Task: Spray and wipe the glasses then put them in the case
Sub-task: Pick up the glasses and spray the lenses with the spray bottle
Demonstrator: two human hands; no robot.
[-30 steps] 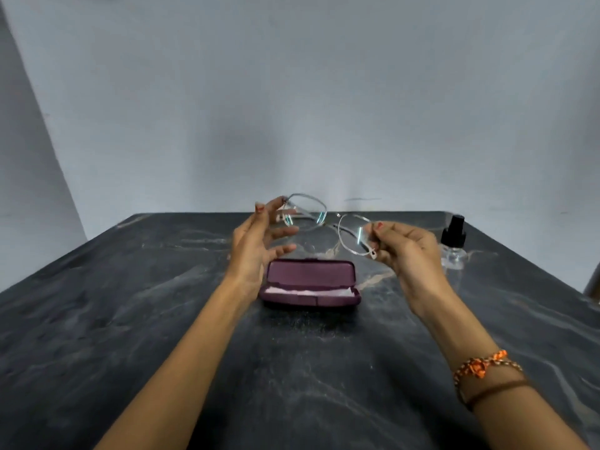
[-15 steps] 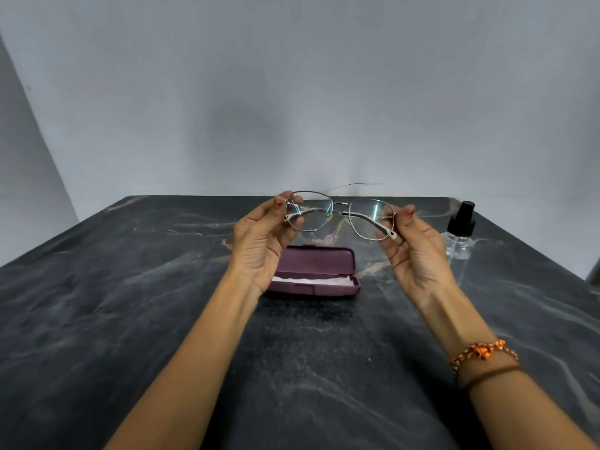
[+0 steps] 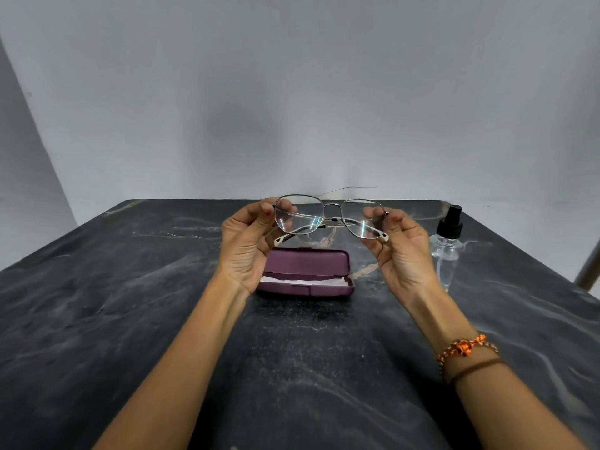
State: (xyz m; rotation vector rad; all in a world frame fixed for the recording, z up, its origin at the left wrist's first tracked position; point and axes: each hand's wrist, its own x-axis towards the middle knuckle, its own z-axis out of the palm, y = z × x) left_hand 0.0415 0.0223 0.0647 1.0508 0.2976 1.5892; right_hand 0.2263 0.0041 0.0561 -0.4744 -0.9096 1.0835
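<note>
One pair of glasses point(image 3: 331, 216), one case point(image 3: 306, 271), one spray bottle point(image 3: 447, 245), and two bare hands over a dark marbled table point(image 3: 97, 303).

The glasses are held up in the air above the case, lenses upright, temples folded behind them. The left hand point(image 3: 248, 248) pinches the left rim between thumb and fingers; the right hand point(image 3: 401, 251) pinches the right rim the same way. Both palms face the person. The right wrist carries an orange beaded band point(image 3: 464, 347) and a thin brown one below it.

The case lies open on the table beneath the hands, roughly midway between the left and right edges and nearer the far edge than the near one. Its lid stands up at the back and a pale cloth point(image 3: 303, 282) shows in the tray. The left hand's heel overlaps the case's left end in view; I cannot tell whether it touches.

The bottle, clear with a black sprayer, stands upright near the far right corner, just beside the right hand and apart from the case.

The whole left side of the table is bare, as is the broad near stretch between the forearms. The far edge meets a plain wall point(image 3: 292, 92).
</note>
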